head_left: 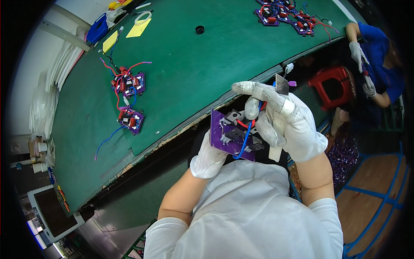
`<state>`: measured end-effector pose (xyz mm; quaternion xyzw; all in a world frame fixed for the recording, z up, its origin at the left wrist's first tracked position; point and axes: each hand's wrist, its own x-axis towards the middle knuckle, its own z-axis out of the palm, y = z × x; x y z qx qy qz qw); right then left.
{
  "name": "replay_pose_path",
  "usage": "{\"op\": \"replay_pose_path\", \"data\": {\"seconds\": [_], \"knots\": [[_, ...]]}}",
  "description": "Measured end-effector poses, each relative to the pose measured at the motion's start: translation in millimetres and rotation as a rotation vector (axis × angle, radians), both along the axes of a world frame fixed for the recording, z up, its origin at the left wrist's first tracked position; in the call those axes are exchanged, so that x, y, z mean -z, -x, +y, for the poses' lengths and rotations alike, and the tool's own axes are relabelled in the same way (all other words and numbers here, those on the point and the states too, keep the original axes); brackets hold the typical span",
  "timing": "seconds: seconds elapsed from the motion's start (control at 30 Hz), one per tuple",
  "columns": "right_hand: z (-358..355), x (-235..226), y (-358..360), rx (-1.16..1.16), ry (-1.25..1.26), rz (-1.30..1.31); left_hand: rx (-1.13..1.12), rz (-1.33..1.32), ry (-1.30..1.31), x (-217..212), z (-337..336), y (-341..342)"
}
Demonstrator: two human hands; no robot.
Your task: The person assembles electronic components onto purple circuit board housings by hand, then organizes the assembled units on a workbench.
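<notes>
Fingers of our gloved left hand (210,159) pinch the near-left edge of a purple board (233,136), held up off the table, its face tilted toward us and its long axis running left to right. Our gloved right hand (286,123) is closed around a metal blade (282,84) that points far, forefinger stretched left over the board's wires (246,134). Both forearms rise from the near edge. Two more boards (129,99) lie far-left on the green table (207,56); another person (375,64) works at the far right.
</notes>
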<state>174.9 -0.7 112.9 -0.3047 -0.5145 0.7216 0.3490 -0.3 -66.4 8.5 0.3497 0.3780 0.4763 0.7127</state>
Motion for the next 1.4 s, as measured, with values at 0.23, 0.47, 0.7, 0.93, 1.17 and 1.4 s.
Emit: {"op": "replay_pose_path", "data": {"seconds": [0.23,0.47,0.7,0.93,1.17,1.4], "knots": [[-4,3,5,0.113,0.032,0.044,-0.017,-0.334,0.047,3,-4,-16],[5,-5,-5,-0.071,-0.173,-0.198,0.029,-0.483,0.136,-10,-2,-24],[8,-6,-3,-0.223,-0.193,-0.191,0.104,0.028,-0.24,6,8,-8],[5,17,3,0.117,0.318,0.241,-0.119,-0.1,0.021,-18,17,1],[-21,48,36,0.183,0.792,0.663,-0.772,1.104,-1.057,17,24,15],[-26,43,37,0.11,-0.11,0.012,-0.086,1.213,-0.968,-10,49,56]]}}
